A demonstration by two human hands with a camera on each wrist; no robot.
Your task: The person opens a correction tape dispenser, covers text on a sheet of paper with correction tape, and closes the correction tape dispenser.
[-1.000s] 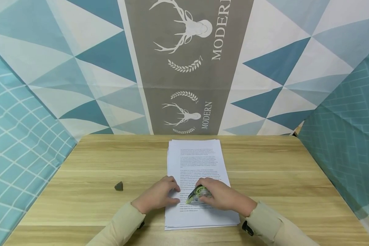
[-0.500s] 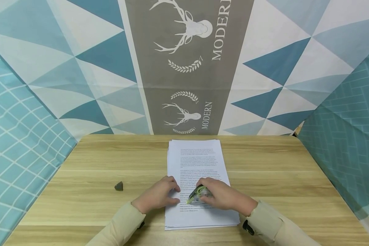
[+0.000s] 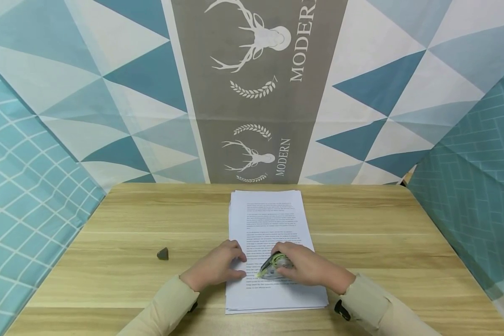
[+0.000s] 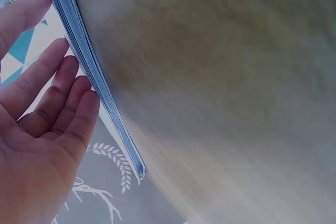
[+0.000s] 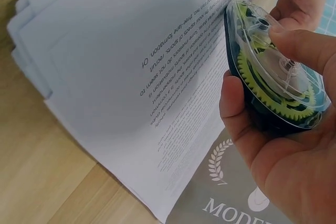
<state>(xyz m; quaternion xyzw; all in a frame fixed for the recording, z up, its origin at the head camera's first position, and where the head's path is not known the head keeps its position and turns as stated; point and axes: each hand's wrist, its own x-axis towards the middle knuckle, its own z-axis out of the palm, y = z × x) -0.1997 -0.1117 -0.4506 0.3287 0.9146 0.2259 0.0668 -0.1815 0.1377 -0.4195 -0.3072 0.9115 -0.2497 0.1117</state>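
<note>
A stack of printed paper (image 3: 277, 298) lies on the wooden table, its top sheet covered in lines of text. My right hand (image 3: 308, 267) grips a correction tape (image 5: 275, 72) between thumb and fingers; its clear case shows a green toothed wheel. The tape's tip is down at a lower line of the text. On the stack's left margin rests my left hand (image 3: 216, 266), thumb and fingers loosely bent. In the left wrist view the fingertips (image 4: 86, 95) lie along the edge of the paper stack (image 4: 86, 51).
A small dark grey piece (image 3: 163, 254) lies on the table (image 3: 122, 280) left of the paper. Behind the table hangs a patterned cloth (image 3: 252, 107), with blue cloths at both sides. Some sheets in the stack are unevenly aligned.
My right hand has shifted slightly to the right along the text with the correction tape. The left hand and the paper have stayed in place.
</note>
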